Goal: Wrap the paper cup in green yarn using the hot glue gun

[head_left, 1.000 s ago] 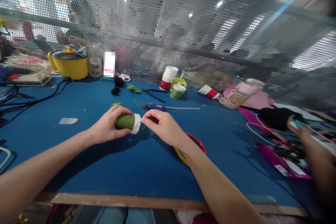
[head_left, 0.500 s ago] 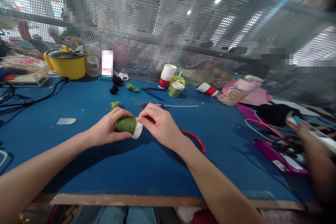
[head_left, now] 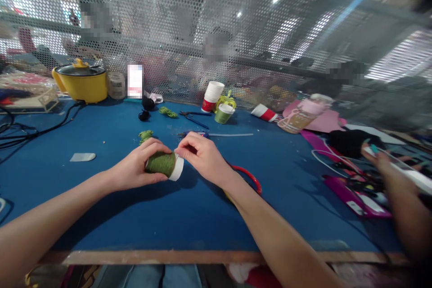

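Green yarn covers the side of a paper cup [head_left: 159, 165], tilted over, apparently raised just above the blue table [head_left: 135, 218], ctr. of work area. White rim end exposed, pointing approx. 3 o'clock. Bearings below taken from this cup; mesh panel [head_left: 162, 27] = 12.

L hand [head_left: 137, 168]: grasping cup round its yarn-wrapped side, thumb nearest the table edge. R hand [head_left: 200, 155]: thumb & index pinched tog. at the rim; item betw. fingertips, if any, too small to tell.

Surroundings: loose green yarn bundle [head_left: 146, 136] at 11, just beyond L hand. Glue gun [head_left: 204, 134] at 2, partly hidden behind R hand, w/ glue stick [head_left: 232, 134] extending twd. 3. Pliers [head_left: 197, 119] at 1, jaws apart. Second green-wrapped cup [head_left: 222, 114] upright at 2, nr. upright stack of cups [head_left: 212, 96]. Red-and-yellow ring [head_left: 251, 179] at 3, partly under R forearm. Clear flat piece [head_left: 83, 157] at 9. Yellow pot [head_left: 83, 86], lidded, at 10. Co-worker's hand [head_left: 381, 159] at 3, well apart.
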Action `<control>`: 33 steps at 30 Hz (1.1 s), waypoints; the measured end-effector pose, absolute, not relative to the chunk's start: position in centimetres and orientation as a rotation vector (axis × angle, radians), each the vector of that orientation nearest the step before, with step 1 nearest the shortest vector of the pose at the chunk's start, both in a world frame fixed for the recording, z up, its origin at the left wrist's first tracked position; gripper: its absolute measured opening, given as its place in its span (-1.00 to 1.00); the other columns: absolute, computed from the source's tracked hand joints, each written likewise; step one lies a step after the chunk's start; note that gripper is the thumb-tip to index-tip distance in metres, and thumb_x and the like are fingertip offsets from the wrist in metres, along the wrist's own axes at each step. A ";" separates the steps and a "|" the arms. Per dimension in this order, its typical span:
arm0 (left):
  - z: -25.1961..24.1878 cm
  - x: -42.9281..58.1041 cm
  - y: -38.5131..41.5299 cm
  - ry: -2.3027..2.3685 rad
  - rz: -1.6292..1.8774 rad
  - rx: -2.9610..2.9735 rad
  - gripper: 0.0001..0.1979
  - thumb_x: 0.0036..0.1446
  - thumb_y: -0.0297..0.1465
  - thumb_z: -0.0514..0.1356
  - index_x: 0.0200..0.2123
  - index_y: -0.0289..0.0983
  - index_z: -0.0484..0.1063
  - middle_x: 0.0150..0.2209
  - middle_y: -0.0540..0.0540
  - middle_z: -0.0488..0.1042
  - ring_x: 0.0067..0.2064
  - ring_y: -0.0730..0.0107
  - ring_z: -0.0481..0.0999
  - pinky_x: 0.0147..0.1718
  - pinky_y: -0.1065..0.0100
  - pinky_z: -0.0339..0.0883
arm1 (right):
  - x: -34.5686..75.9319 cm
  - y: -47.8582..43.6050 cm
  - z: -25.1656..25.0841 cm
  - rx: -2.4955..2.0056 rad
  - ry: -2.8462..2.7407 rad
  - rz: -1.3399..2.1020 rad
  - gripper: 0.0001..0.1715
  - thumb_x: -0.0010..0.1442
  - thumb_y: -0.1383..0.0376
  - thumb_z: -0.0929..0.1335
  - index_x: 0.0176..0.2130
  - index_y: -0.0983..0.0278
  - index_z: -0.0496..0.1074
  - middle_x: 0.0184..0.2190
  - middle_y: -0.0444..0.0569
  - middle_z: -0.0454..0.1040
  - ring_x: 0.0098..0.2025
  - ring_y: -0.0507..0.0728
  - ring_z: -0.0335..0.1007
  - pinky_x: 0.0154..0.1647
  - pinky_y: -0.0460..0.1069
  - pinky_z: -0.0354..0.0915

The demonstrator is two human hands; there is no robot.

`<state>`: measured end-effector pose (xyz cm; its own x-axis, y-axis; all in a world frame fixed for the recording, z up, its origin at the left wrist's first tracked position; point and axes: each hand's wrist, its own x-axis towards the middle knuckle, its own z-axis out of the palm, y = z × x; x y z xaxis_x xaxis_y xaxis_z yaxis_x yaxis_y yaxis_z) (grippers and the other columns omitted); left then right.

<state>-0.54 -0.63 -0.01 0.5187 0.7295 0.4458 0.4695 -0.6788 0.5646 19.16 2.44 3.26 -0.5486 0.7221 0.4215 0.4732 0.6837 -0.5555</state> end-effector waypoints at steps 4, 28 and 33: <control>0.0 -0.5 -0.7 0.995 0.936 2.393 -0.59 -0.04 -0.31 0.23 -0.10 -0.23 0.22 -0.12 -0.16 0.29 -0.06 0.20 0.32 -0.06 0.17 0.23 | 19.1 2.2 3.5 -0.906 -2.237 0.497 -0.85 0.10 0.34 0.31 -0.50 0.28 0.31 -0.50 -0.15 0.27 -0.43 -0.03 0.20 -0.40 -0.10 0.16; -0.1 -0.5 -0.8 0.914 0.929 2.436 -0.57 -0.01 -0.29 0.23 -0.08 -0.24 0.18 -0.09 -0.18 0.24 -0.03 0.20 0.28 -0.04 0.17 0.21 | 19.0 2.1 3.0 -0.992 -2.168 0.621 -0.84 0.08 0.33 0.32 -0.51 0.29 0.29 -0.51 -0.16 0.26 -0.47 -0.03 0.17 -0.45 -0.11 0.13; -0.1 -0.4 -0.9 0.894 0.947 2.469 -0.56 0.00 -0.32 0.22 -0.06 -0.23 0.17 -0.07 -0.18 0.23 0.01 0.20 0.25 -0.01 0.17 0.20 | 19.0 2.3 2.8 -1.069 -2.113 0.688 -0.82 0.06 0.28 0.32 -0.51 0.30 0.29 -0.52 -0.15 0.27 -0.49 -0.03 0.15 -0.46 -0.09 0.12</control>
<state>-0.39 -0.90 -0.11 0.5779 0.6659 0.4718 0.4333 -0.7403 0.5141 19.00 2.33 2.78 -0.4457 0.8357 0.3209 0.4866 0.5270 -0.6967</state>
